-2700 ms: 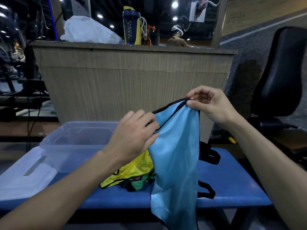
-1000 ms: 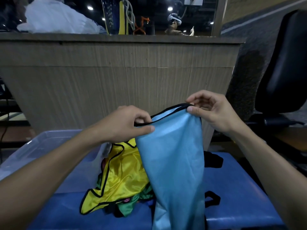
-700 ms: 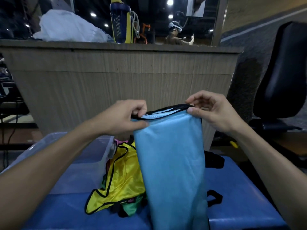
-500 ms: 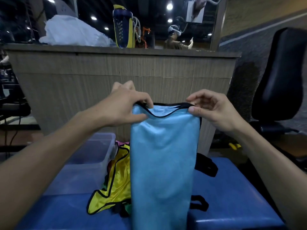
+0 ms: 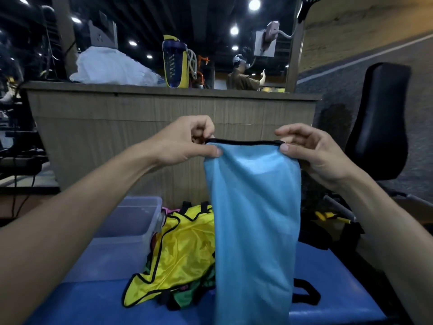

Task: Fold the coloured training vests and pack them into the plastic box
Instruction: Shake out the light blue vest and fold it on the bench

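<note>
Wooden counter (image 5: pixel 164 118) across frame ctr; white bag (image 5: pixel 110 66) and blue/yellow bottle (image 5: pixel 174 63) on top; black chair (image 5: pixel 379 120) at right.

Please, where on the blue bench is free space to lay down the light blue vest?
Bare bench shows right of the hanging light blue vest, bordered by a black strap. Another bare strip lies in front of the plastic box. The middle is crowded by the yellow vest heap.

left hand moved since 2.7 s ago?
Yes. The left hand rose against the wooden counter front and now pinches the blue vest top edge level with the right hand.
</note>
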### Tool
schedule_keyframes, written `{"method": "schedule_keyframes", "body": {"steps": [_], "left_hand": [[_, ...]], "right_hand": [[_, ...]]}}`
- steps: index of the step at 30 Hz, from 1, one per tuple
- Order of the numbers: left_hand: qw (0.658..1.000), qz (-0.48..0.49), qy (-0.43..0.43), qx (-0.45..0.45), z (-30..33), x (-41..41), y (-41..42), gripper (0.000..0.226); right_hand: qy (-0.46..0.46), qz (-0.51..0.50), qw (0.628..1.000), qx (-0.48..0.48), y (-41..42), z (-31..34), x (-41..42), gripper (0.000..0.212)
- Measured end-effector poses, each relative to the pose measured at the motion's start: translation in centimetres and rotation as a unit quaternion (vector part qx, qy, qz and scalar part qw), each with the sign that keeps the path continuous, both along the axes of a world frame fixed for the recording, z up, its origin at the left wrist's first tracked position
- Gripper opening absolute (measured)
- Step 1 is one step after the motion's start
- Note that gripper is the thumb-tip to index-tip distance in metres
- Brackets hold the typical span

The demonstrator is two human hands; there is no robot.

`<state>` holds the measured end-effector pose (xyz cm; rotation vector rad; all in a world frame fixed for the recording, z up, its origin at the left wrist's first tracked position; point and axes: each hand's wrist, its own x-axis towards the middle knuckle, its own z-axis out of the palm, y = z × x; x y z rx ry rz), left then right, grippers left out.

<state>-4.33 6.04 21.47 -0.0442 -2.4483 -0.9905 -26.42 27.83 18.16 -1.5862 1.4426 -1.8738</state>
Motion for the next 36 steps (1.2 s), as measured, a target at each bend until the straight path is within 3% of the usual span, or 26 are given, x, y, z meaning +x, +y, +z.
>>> {"method": "schedule_keyframes", "body": {"steps": [4, 6, 9, 14, 22, 29, 32, 36], "left_hand": [[0.981, -0.072, -0.014, 0.181, -0.3, -0.7, 0.7, 0.036], [0.979, -0.060, -0.035, 0.193, -0.1, -0.8, 0.8, 0.033], [0.996, 0.014, -0.082, 0.017, 0.1, -0.6, 0.9, 0.020], [0.972, 0.078, -0.110, -0.190, -0.4, -0.8, 2.2, 0.013], [0.977, 0.017, -0.026, -0.213, -4.0, -2.0, 3.9, 0.030], [0.905, 0.076, 0.070, -0.412, -3.4, -2.8, 4.0, 0.013], [0.871, 0.085, 0.087, -0.476, -2.2, -2.9, 4.4, 0.021], [0.927, 0.075, 0.047, -0.365, -1.0, -2.7, 5.5, 0.026]], "right_hand": [[0.008, -0.015, 1.000, 0.015, 1.6, -0.1, -0.2, 0.033], [0.020, -0.031, 0.999, 0.018, 2.1, -0.4, -0.3, 0.033], [0.045, -0.059, 0.997, 0.015, 2.8, -0.7, -0.5, 0.031], [0.081, -0.078, 0.993, 0.024, 3.1, -1.5, -0.5, 0.025], [0.108, -0.127, 0.985, 0.037, 2.9, -3.1, -1.3, 0.022], [0.094, -0.147, 0.983, 0.051, 3.5, -4.4, -2.6, 0.023], [0.049, -0.145, 0.987, 0.045, 4.0, -4.6, -2.6, 0.025], [-0.044, -0.111, 0.992, 0.037, 5.5, -4.7, -2.7, 0.031]]}}
